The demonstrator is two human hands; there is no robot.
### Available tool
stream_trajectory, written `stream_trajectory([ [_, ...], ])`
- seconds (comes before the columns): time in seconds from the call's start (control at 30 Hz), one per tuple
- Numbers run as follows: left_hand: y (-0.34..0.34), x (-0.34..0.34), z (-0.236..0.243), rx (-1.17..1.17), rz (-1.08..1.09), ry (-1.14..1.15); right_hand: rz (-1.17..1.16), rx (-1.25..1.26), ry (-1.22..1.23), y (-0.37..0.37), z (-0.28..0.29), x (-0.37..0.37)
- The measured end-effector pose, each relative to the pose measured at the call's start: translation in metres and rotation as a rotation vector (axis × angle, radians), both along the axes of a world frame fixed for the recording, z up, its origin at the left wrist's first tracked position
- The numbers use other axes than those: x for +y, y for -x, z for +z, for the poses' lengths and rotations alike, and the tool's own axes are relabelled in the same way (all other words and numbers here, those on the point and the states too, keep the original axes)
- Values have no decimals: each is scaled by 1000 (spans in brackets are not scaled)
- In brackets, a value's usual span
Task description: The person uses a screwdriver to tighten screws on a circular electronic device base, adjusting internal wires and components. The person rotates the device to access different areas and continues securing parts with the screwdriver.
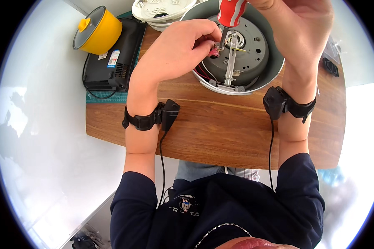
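A round grey metal appliance housing [274,66] stands open on the wooden table, its inside facing up. Across its grey inner disc runs a thin metal bracket [232,62], with red, black and white wires [202,71] along the left side. My right hand [301,25] grips a red-and-white screwdriver [232,13], whose shaft points down to a metal fitting near the disc's middle. Closed beside the shaft, my left hand [172,50] pinches a pink-sleeved wire [215,52]. The exact contact of the screwdriver tip is too small to make out.
At the left, a yellow lidded pot [106,35] sits on a black boxy appliance [106,68] over a green cutting mat [122,97]. White plastic covers [164,10] are stacked behind. A small black object [330,67] lies far right. Cables [162,157] hang from both wrist straps.
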State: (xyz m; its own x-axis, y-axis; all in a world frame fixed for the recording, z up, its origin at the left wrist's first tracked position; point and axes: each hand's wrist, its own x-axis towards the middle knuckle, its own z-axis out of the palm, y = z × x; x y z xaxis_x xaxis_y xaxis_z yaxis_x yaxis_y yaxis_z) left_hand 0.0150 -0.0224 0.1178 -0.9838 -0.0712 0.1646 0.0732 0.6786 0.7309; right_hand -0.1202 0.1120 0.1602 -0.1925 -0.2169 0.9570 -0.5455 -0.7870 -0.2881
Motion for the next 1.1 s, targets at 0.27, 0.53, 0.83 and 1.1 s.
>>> stream_trajectory([
  [0.27,1,3,1,16,-6,-22,123,74,-22,-3,-6,0],
  [0.53,2,3,0,44,-61,-49,31,48,-17,2,-3,8],
  [0.83,5,-2,-9,93,-90,-2,29,53,-57,-1,-6,11],
  [1.1,2,1,-10,130,-61,-19,14,76,-93,-3,-11,10],
])
